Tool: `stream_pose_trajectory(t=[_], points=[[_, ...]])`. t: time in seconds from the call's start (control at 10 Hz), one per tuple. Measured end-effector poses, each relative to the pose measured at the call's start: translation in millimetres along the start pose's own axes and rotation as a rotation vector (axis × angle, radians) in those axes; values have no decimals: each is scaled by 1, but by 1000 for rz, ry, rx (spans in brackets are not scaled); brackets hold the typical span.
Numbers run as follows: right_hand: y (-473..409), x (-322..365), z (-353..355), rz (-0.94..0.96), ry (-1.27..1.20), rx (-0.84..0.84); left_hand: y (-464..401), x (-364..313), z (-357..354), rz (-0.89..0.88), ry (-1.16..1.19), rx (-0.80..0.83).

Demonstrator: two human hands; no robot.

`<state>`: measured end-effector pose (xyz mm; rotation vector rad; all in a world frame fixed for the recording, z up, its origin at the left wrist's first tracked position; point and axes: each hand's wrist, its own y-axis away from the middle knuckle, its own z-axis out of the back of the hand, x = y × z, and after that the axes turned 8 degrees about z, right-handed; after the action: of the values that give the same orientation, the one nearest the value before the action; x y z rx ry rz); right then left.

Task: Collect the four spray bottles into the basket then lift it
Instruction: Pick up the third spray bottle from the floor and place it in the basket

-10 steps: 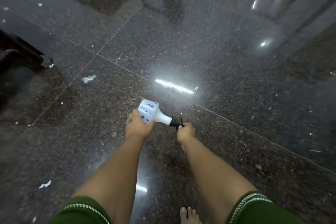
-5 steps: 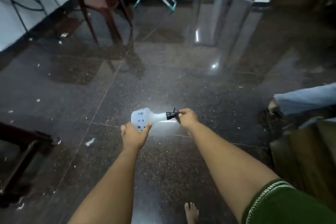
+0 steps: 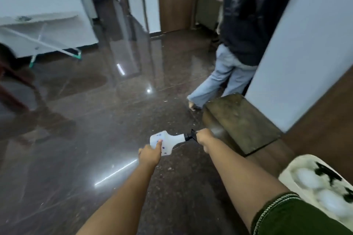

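Note:
I hold one white spray bottle (image 3: 164,142) with small blue dots sideways above the dark floor. My left hand (image 3: 150,155) grips its wide base. My right hand (image 3: 204,138) is closed around its black spray head at the right end. At the lower right edge a white basket (image 3: 286,172) shows blurred white bottles with black tops inside it. The basket is to the right of both hands and below my right arm.
A person in jeans and a dark jacket (image 3: 227,74) walks away at the upper right beside a white wall corner. A brown low block (image 3: 240,122) stands just beyond my right hand. A dark chair (image 3: 11,89) is at the left; a white rack (image 3: 38,44) is behind it.
My view has swung up and to the right from the bare floor, bringing the basket, the block and the walking person into sight. Both hands have kept hold of the bottle.

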<state>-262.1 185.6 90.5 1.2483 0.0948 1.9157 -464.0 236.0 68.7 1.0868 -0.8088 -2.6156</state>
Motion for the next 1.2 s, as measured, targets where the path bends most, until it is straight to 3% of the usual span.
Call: stream_pose_trajectory(t=[0.3, 0.5, 0.7, 0.8, 0.9, 1.0, 1.2], points=[[0, -151, 171, -229, -368, -305, 64, -102, -177, -158, -277, 257], [33, -236, 285, -357, -279, -430, 131, -155, -305, -258, -386, 387], [12, -332, 351, -472, -298, -559, 176, -199, -391, -210, -490, 546], [39, -327, 371, -490, -253, -535, 162, -194, -431, -90, -455, 751], [55, -323, 381, -485, -215, -599, 150, -169, -469, 121, -252, 968], [63, -320, 386, -430, -230, -618, 190, -178, -458, 187, -192, 945], [51, -324, 369, -387, -192, -667, 177, -184, -483, 64, -392, 912]])
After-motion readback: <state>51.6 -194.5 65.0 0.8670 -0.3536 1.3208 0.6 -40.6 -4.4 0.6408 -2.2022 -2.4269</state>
